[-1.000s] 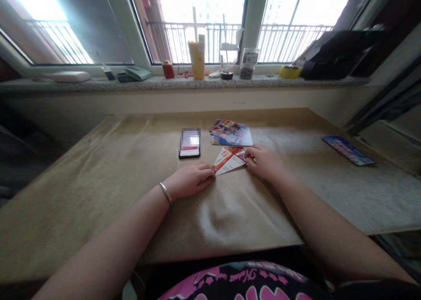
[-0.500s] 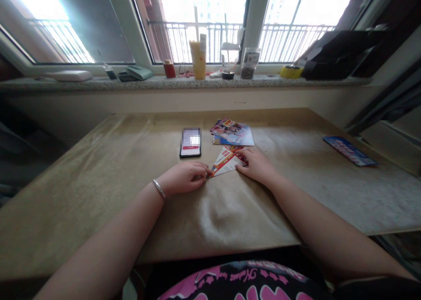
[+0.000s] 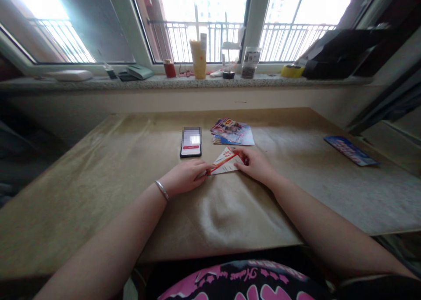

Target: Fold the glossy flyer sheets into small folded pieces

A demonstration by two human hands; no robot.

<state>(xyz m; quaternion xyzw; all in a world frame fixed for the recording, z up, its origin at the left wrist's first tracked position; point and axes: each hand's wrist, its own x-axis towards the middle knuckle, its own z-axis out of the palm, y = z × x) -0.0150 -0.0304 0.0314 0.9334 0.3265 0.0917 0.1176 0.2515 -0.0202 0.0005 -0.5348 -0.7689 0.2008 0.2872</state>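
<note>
On the table (image 3: pixel 98 181), my right hand (image 3: pixel 258 165) pinches one end of the folded paper (image 3: pixel 226 165), likely to steady its creases; my left hand (image 3: pixel 187 176) covers the tip, whether pinching I can't tell.

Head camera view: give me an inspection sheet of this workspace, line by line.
Surface: tan, glossy-covered table, creased in front of the hands.
Job's things: white, red-and-yellow printed folded paper triangle, between both hands.
Clutter: black-edged rectangular phone, screen lit; fanned pile of colourful glossy sheets; blue rectangular printed sheet far right.
Grip: left hand touches the paper's left corner; right hand holds its right end with thumb and fingers.
Cables: nothing certain; a thin reddish tangle on the grey speckled stone windowsill is too blurred to identify.
Surroundings: tall yellow cup on that sill; white-framed windows behind.
</note>
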